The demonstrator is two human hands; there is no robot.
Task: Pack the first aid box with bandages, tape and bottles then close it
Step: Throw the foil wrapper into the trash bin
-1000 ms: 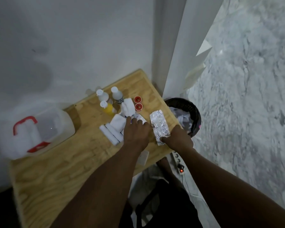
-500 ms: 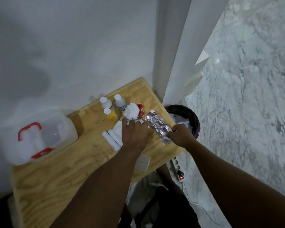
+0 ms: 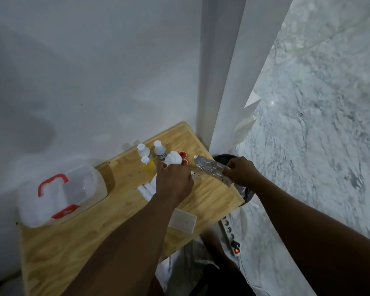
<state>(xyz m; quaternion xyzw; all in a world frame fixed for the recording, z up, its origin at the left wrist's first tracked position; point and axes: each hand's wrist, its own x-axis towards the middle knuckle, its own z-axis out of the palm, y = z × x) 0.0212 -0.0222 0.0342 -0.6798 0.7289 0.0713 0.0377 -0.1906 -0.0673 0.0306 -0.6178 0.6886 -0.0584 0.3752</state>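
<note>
Plywood forms the table (image 3: 58,248) we lean over, pushed into a white corner, its near left part running out of the picture. Our left hand (image 3: 174,182) lies palm down over the pile of white bandage rolls (image 3: 145,190); only the ends of two rolls stick out at its left side, and what sits under the palm is hidden, so we cannot tell whether the fingers are closed on anything. Our right hand (image 3: 240,171) is clamped on the near end of a silver foil strip (image 3: 209,168), lifted off the table and slanting away toward the far left (blister packs, it seems, though the blur makes that hard to confirm). Just beyond the left hand stand three small bottles: two with white bodies (image 3: 142,151) (image 3: 160,151) and one yellow (image 3: 149,165). A white lump (image 3: 172,158) beside them is too soft in focus to name, and two red caps (image 3: 182,154) peek out at its right. The first aid box (image 3: 61,192), translucent with a red handle, sits well apart on the left side of the table; its contents are a pale smear, and whether its lid is on we cannot tell. A small pale square lid or tray (image 3: 183,220) rests near the table's near edge, partly behind our left forearm. A dark bin (image 3: 224,158) off the table's right edge is mostly hidden by the right hand. On the marble floor lies a power strip (image 3: 230,232) with a glowing red switch.
</note>
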